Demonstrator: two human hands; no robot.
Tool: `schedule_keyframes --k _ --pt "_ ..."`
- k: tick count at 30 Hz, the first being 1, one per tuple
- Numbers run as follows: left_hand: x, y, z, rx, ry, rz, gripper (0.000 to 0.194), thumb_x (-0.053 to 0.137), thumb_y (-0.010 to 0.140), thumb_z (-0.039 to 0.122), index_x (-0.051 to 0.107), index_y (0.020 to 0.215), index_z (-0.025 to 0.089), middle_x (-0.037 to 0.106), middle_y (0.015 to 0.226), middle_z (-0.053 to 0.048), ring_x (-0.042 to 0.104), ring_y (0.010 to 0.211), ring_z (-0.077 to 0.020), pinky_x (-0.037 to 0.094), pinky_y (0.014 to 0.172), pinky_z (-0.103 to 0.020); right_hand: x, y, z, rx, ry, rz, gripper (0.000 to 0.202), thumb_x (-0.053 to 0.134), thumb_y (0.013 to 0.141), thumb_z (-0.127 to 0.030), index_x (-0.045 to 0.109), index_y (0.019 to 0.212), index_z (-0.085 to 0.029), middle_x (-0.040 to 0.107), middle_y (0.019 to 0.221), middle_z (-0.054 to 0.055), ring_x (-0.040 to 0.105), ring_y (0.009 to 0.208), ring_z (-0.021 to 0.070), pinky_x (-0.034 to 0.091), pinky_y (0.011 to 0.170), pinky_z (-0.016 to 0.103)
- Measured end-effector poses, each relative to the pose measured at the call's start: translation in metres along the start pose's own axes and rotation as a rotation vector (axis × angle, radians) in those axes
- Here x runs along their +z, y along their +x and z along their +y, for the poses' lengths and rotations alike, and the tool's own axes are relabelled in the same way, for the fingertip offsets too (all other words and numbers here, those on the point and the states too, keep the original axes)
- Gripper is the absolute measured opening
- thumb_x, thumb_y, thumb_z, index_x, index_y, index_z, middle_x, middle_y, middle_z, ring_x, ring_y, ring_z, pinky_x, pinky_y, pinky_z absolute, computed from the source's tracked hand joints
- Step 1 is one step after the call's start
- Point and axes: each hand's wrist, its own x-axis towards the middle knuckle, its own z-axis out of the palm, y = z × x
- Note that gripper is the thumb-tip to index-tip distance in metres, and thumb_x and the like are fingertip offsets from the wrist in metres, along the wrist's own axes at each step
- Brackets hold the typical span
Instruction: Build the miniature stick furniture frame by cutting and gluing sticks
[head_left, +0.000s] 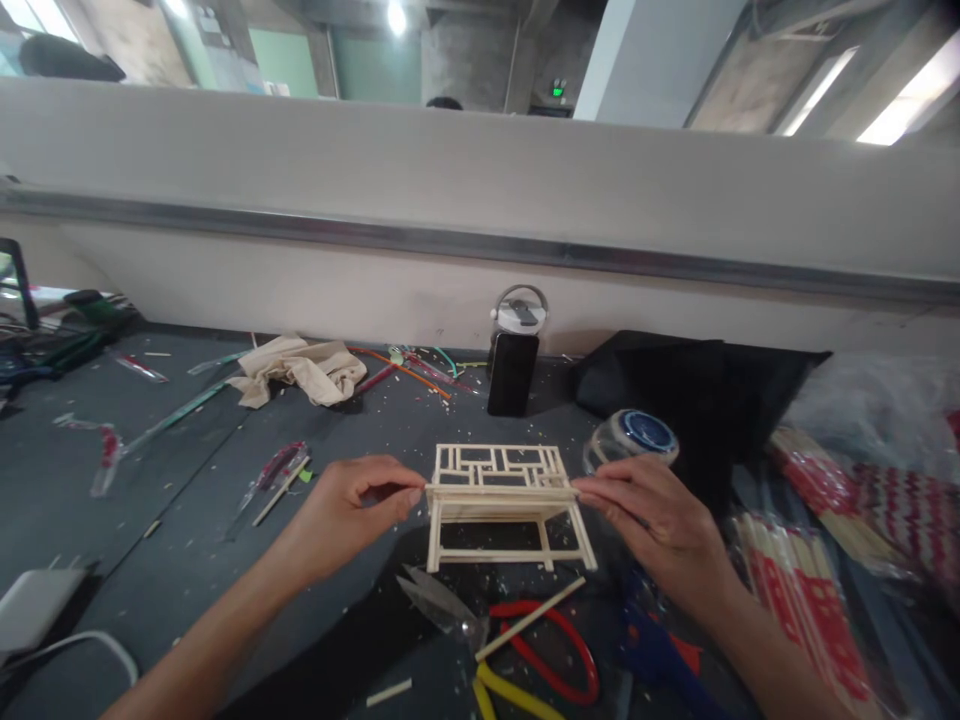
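A miniature bench (501,493) made of thin pale wooden sticks stands on the dark table, with a lattice back and slim legs. My left hand (356,510) pinches the left end of its front seat edge between thumb and fingers. At the opposite end, my right hand (660,515) is closed on the same edge with its fingertips. Scissors (465,625) with red handles lie in front of the bench, and a loose wooden stick (532,618) rests across them. Beside these are the yellow handles (517,692) of another tool, partly out of view.
Behind the bench stand a black phone (513,375) and a bottle with a white lid (521,315). A clear jar (607,440) is near my right hand. Packaged sticks (806,610) lie right; a beige cloth (307,372) and a white charger (37,605) lie left. Wood scraps are scattered about.
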Motion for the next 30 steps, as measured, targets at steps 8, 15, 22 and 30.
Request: schedule_keyframes --k 8,15,22,30 --pt "0.002 -0.004 0.004 0.072 0.103 0.03 0.017 0.057 0.085 0.018 0.074 0.088 0.019 0.072 0.079 -0.001 0.065 0.069 -0.0117 0.047 0.06 -0.019 -0.004 -0.001 -0.001 -0.032 -0.026 -0.009 0.015 0.058 0.091 -0.018 0.071 0.096 -0.023 0.063 0.084 0.003 0.059 0.079 0.0168 0.05 0.07 0.031" --pt "0.004 -0.007 0.007 0.15 0.182 0.066 0.018 0.055 0.085 0.015 0.073 0.087 0.018 0.072 0.077 -0.002 0.065 0.066 -0.0116 0.047 0.058 -0.018 -0.003 0.0 -0.002 -0.025 -0.02 -0.003 0.015 0.058 0.091 -0.018 0.071 0.097 -0.024 0.063 0.084 0.003 0.059 0.08 0.0168 0.049 0.069 0.03" --pt "0.006 -0.01 0.006 0.179 0.283 0.064 0.02 0.052 0.087 0.015 0.072 0.09 0.018 0.071 0.08 -0.003 0.065 0.069 -0.0124 0.049 0.061 -0.02 -0.001 -0.001 -0.002 -0.012 0.01 0.004 0.017 0.059 0.09 -0.019 0.072 0.098 -0.025 0.064 0.085 0.003 0.06 0.081 0.0175 0.051 0.069 0.031" --pt "0.009 -0.009 0.012 0.281 0.417 0.114 0.023 0.047 0.09 0.015 0.071 0.09 0.016 0.07 0.076 -0.004 0.066 0.066 -0.0134 0.049 0.06 -0.021 -0.002 -0.001 -0.002 0.0 0.024 0.0 0.02 0.058 0.09 -0.019 0.072 0.101 -0.026 0.064 0.086 0.003 0.06 0.081 0.0174 0.051 0.069 0.031"
